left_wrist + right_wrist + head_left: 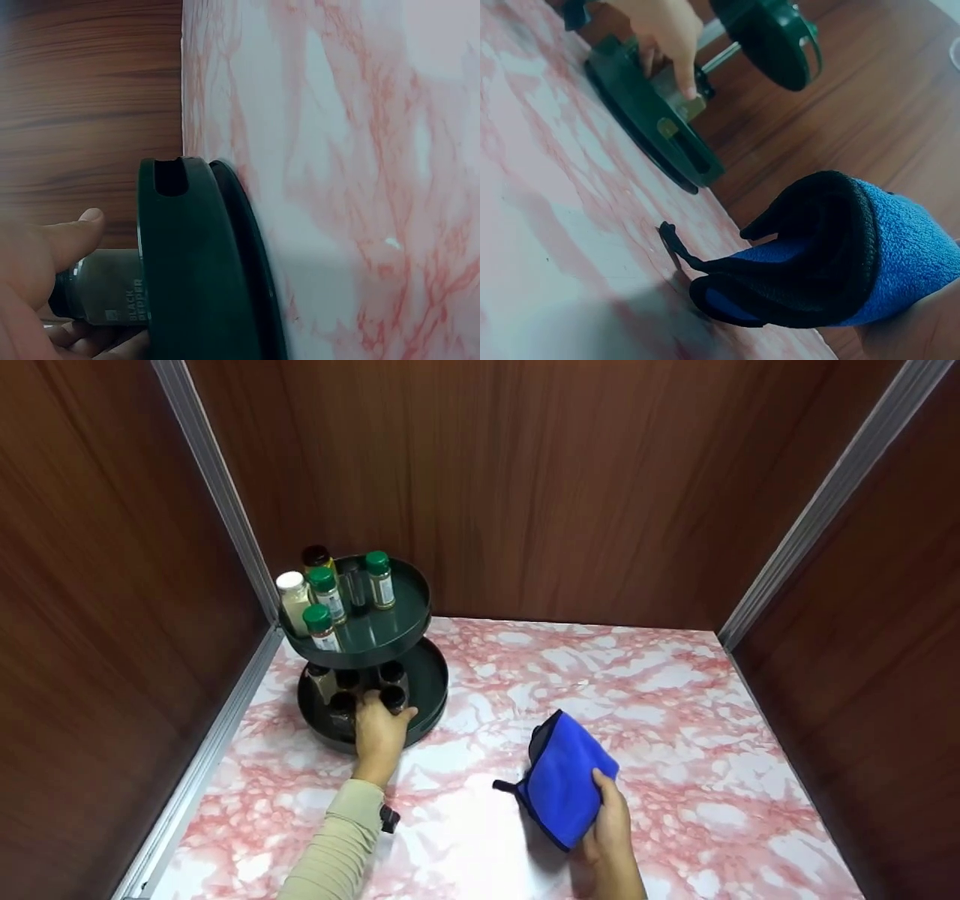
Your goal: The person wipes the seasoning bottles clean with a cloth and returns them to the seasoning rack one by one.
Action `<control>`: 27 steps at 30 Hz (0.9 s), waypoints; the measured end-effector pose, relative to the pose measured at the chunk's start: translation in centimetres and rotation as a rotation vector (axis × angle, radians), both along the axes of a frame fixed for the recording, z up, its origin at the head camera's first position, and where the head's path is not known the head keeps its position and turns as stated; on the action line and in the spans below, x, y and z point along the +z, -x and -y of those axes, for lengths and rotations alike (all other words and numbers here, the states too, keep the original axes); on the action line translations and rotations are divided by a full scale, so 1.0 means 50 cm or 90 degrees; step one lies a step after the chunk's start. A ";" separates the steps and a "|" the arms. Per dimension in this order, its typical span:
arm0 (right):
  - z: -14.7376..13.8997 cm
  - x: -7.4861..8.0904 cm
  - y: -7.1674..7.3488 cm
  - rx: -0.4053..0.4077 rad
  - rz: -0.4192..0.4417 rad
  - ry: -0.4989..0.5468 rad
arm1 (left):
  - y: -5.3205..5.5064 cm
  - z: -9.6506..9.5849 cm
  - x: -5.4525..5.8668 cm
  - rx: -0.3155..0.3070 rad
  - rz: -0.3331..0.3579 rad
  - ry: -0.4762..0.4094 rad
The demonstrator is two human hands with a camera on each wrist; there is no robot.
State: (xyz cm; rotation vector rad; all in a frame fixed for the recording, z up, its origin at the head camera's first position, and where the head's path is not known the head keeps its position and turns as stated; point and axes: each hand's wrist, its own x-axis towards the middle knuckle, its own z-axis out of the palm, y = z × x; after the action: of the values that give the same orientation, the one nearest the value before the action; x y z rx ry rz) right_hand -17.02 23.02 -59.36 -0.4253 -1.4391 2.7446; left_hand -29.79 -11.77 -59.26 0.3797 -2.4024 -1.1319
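My left hand (381, 733) reaches into the lower tray (431, 675) of a dark green two-tier turntable. Its fingers lie beside a black-capped spice jar (393, 699). In the left wrist view the thumb stands out straight, apart from the jar's side, and the jar labelled black pepper (112, 289) stands between thumb and fingers. My right hand (611, 829) grips a folded blue cloth (566, 780) with black edging and a hanging loop, thumb on top, held over the table. The right wrist view shows the blue cloth (919, 247) curled into a fold.
Several more black-capped jars, one a spice jar (343, 711), stand in the lower tray. The upper tray (409, 622) carries green-capped bottles, a white-capped bottle (294, 600) and a dark-capped one. Wood-grain walls (525, 495) enclose the marbled table (675, 735) on three sides.
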 end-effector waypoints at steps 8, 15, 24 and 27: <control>-0.005 0.011 0.008 -0.036 -0.002 -0.006 | -0.008 0.009 0.017 -0.029 0.009 0.002; -0.016 0.022 0.014 -0.069 -0.007 -0.089 | -0.013 0.024 0.022 -0.048 0.022 0.020; -0.036 0.027 0.030 -0.104 0.020 -0.237 | -0.018 0.032 0.027 -0.068 0.025 0.031; -0.042 0.028 0.038 -0.111 0.024 -0.274 | -0.020 0.031 0.031 -0.072 0.022 0.038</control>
State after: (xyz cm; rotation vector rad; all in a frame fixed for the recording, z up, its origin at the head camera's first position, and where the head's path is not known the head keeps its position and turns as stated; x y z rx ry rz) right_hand -18.91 25.10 -57.94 -0.5532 -1.8391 2.2201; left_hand -28.79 -13.33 -57.71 0.2491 -2.5080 -1.1068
